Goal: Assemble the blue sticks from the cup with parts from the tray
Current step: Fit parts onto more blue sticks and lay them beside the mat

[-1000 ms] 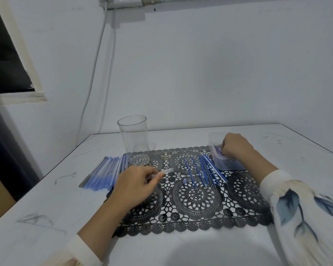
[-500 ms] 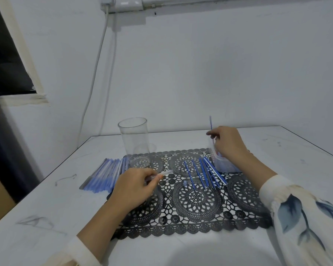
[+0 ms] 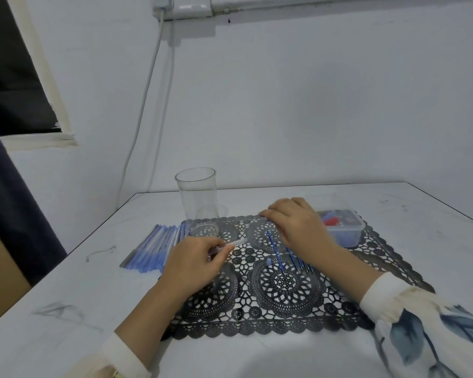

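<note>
hands both over a black lace mat (image 3: 284, 298) on a white table (image 3: 66, 290). left hand (image 3: 194, 261), centre-left of frame, fingers curled, thumb and forefinger pinching a clear tube (image 3: 237, 242) whose free end points up-right. right hand (image 3: 298, 226), centre of frame, palm down over the mat, fingers bent toward the upper left, tips blurred; cannot tell if it grips anything. loose blue sticks (image 3: 277, 251) lie side by side on the mat, partly under the right hand and wrist. tray (image 3: 350, 237), clear plastic with red and blue bits inside, sits just right of the right hand on the mat's far right part. cup (image 3: 197, 197), clear, upright at the mat's far left edge. row of pens (image 3: 155, 248) lies on the table left of the mat.
</note>
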`<state>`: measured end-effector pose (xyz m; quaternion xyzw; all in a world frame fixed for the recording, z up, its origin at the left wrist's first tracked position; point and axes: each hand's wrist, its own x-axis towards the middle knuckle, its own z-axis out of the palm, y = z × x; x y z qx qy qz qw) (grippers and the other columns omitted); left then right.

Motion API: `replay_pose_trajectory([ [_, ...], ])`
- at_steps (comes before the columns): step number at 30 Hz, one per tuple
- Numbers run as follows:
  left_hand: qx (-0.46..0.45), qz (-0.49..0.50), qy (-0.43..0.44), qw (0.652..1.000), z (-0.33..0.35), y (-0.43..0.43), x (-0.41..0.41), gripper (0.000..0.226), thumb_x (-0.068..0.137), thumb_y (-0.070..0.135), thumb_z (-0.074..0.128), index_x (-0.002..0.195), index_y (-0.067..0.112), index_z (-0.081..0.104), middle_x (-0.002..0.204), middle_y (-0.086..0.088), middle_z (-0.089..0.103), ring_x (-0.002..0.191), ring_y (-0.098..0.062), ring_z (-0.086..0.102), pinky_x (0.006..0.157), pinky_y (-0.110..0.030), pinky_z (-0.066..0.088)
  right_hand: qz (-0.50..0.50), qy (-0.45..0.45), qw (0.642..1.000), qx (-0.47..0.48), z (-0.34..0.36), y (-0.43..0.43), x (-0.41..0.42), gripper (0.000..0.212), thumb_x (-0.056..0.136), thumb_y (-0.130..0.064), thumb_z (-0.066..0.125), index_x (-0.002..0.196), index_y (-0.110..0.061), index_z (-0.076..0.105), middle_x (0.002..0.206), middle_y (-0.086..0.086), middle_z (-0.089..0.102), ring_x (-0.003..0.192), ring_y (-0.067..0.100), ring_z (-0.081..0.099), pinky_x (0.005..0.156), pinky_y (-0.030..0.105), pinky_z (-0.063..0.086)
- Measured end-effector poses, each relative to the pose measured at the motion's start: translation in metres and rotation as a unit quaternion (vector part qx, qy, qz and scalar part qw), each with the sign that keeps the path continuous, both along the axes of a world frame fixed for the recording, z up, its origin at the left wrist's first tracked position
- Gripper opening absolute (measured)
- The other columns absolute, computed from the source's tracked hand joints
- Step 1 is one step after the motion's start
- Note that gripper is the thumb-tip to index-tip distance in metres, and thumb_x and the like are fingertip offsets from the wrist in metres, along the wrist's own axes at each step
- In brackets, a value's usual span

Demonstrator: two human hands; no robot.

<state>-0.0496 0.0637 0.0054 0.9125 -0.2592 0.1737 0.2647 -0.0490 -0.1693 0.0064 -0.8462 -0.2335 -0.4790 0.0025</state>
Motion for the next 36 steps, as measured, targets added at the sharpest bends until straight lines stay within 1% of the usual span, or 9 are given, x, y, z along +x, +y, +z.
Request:
replay_pose_trajectory([
  [2,-0.002,0.002,-0.003,1.000,0.000,0.001,0.000,0.028,0.089,0.046,0.052,0.099,0.029,0.071,0.066,0.014,0.061,0.056,0.006,0.049,0.050,-0.008,0.028,0.011,0.016,1.000,-0.025,-0.006,0.004,-0.001,0.050,0.058,0.013,0.073,0.101,-0.011,0.069,0.084,0.003,0.067,0.079,0.022,0.062,0.076,0.035,0.049],
  [4,-0.005,0.004,-0.004,1.000,0.000,0.001,0.000,0.029,0.089,0.047,0.052,0.097,0.029,0.071,0.066,0.013,0.063,0.056,0.004,0.051,0.050,-0.010,0.030,0.015,0.041,0.999,-0.030,-0.009,0.006,-0.003,0.057,0.057,0.015,0.072,0.107,-0.012,0.068,0.080,0.005,0.063,0.074,0.023,0.058,0.072,0.033,0.047],
  [6,-0.005,0.007,-0.002,1.000,0.001,0.002,0.001,0.028,0.088,0.048,0.051,0.097,0.029,0.071,0.065,0.014,0.062,0.055,0.005,0.050,0.049,-0.010,0.029,0.012,0.062,0.998,-0.023,-0.010,0.007,-0.005,0.060,0.058,0.015,0.074,0.110,-0.015,0.069,0.076,0.005,0.060,0.067,0.022,0.056,0.065,0.028,0.044],
  [8,-0.002,0.008,-0.003,1.000,0.001,0.001,0.000,0.028,0.088,0.048,0.051,0.098,0.030,0.071,0.064,0.015,0.060,0.056,0.004,0.051,0.050,-0.010,0.030,0.013,0.076,0.997,-0.016,-0.011,0.008,-0.007,0.063,0.058,0.014,0.075,0.111,-0.019,0.069,0.076,0.004,0.059,0.065,0.021,0.055,0.064,0.026,0.041],
  [13,-0.006,0.014,0.005,1.000,0.002,0.002,0.002,0.027,0.088,0.048,0.052,0.094,0.030,0.071,0.063,0.014,0.063,0.058,0.001,0.056,0.054,-0.020,0.046,0.008,0.077,0.997,-0.006,-0.010,0.005,-0.010,0.069,0.055,0.014,0.077,0.112,-0.026,0.068,0.080,0.002,0.062,0.067,0.018,0.055,0.064,0.028,0.044],
  [16,-0.012,0.013,0.003,1.000,0.001,0.002,0.004,0.027,0.088,0.048,0.052,0.094,0.030,0.071,0.065,0.014,0.065,0.058,0.001,0.056,0.057,-0.024,0.050,-0.003,0.061,0.998,-0.003,-0.010,0.003,-0.010,0.066,0.057,0.011,0.078,0.111,-0.026,0.069,0.081,0.002,0.064,0.068,0.018,0.056,0.063,0.029,0.045],
  [22,-0.018,0.010,0.004,1.000,0.002,0.002,0.002,0.025,0.088,0.046,0.053,0.094,0.030,0.071,0.063,0.014,0.063,0.057,0.001,0.055,0.053,-0.020,0.045,-0.001,0.047,0.999,-0.008,-0.011,0.002,-0.010,0.066,0.057,0.011,0.078,0.110,-0.027,0.069,0.080,0.002,0.064,0.068,0.018,0.057,0.061,0.029,0.044],
  [28,-0.018,0.006,-0.002,1.000,0.002,0.001,-0.001,0.024,0.088,0.045,0.053,0.095,0.031,0.071,0.061,0.015,0.060,0.057,0.000,0.054,0.049,-0.014,0.033,0.017,0.049,0.999,-0.014,-0.014,0.004,-0.007,0.067,0.057,0.014,0.076,0.110,-0.026,0.069,0.081,0.003,0.064,0.068,0.020,0.057,0.062,0.031,0.045],
  [36,-0.018,0.005,-0.007,1.000,0.001,0.000,0.000,0.026,0.088,0.046,0.053,0.097,0.030,0.071,0.062,0.015,0.060,0.057,0.002,0.054,0.051,-0.015,0.035,0.030,0.045,0.999,0.002,-0.013,0.008,-0.009,0.062,0.057,0.011,0.079,0.106,-0.025,0.071,0.080,0.002,0.065,0.067,0.018,0.058,0.060,0.028,0.044],
])
